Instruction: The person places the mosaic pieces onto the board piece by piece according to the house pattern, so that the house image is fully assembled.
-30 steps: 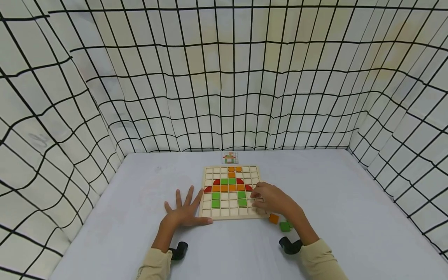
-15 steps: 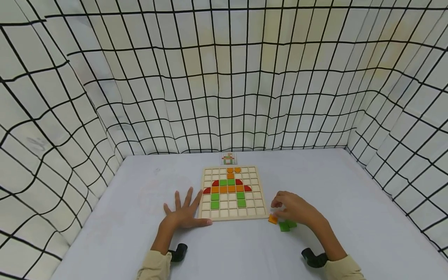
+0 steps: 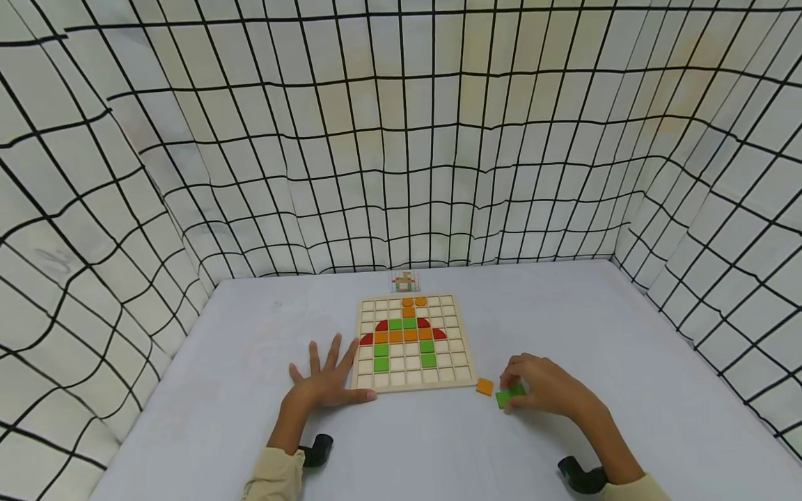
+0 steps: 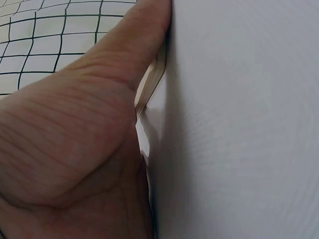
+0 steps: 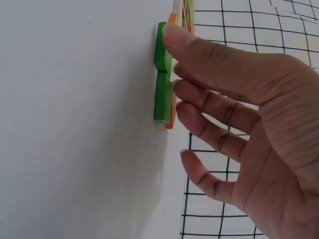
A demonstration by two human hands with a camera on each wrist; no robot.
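A wooden grid board (image 3: 402, 380) lies flat on the table, bearing green, orange and red tiles in a figure with two orange discs at its top. My left hand (image 3: 328, 384) rests spread on the table, its index fingertip at the board's left edge and thumb near the front corner. Right of the board, my right hand (image 3: 548, 388) pinches at a loose green tile (image 5: 160, 52), thumb on its near edge, curved fingers beyond. A second green tile (image 5: 162, 99) sits against it. One orange tile (image 3: 484, 387) lies by the board's front right corner.
A small picture card (image 3: 405, 281) lies behind the board. The white table (image 3: 401, 452) is enclosed at the back and sides by white walls covered with black netting (image 3: 407, 174). A black wrist camera (image 3: 583, 476) juts from each forearm.
My right hand has drawn off the board, moving right and toward me, down to the loose green tiles. The left hand stays in place; the head view has shifted slightly.
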